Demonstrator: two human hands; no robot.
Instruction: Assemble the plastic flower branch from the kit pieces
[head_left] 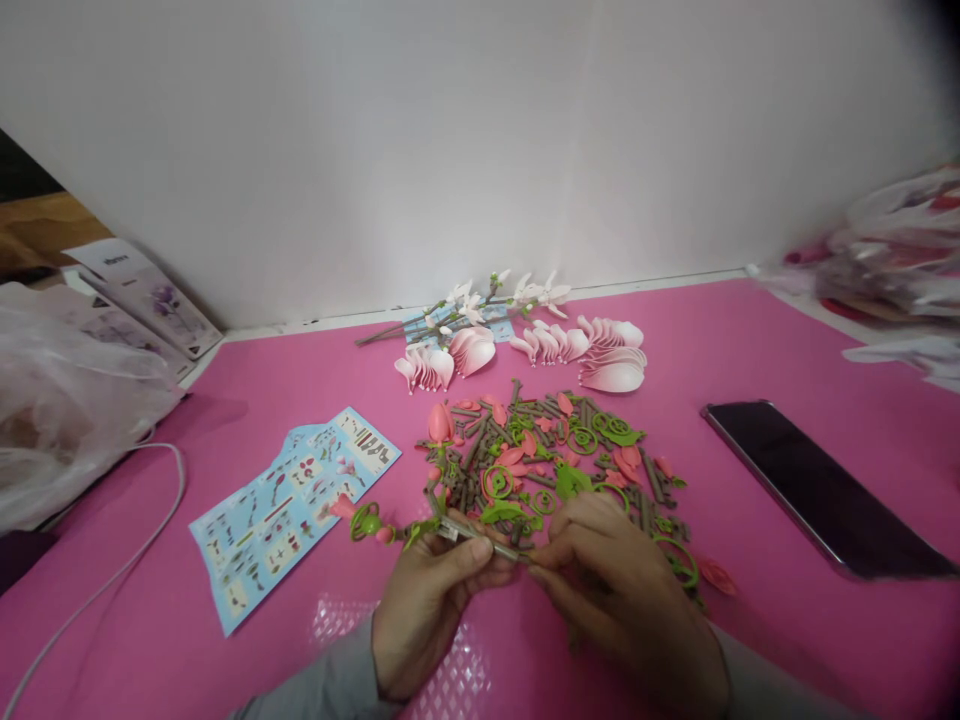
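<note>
My left hand (pixel 431 600) is closed around a thin brown toy branch (pixel 465 530) that carries green leaf rings and a pink bud (pixel 365 520) at its left end. My right hand (pixel 622 590) pinches the right end of the same branch, fingertips pressed together. Both hands hover just in front of a heap of small brown, green and coral building pieces (pixel 555 450) on the pink mat (pixel 750 620). Behind the heap lie rows of pale pink petal pieces (pixel 525 350) and a built white flower sprig (pixel 480 300).
A blue instruction sheet (pixel 292 510) lies left of the heap. A dark phone (pixel 825 490) rests at the right. A white cable (pixel 112 570) and a plastic bag (pixel 67 400) sit at the left edge, more bags (pixel 892 260) at the far right, a white wall behind.
</note>
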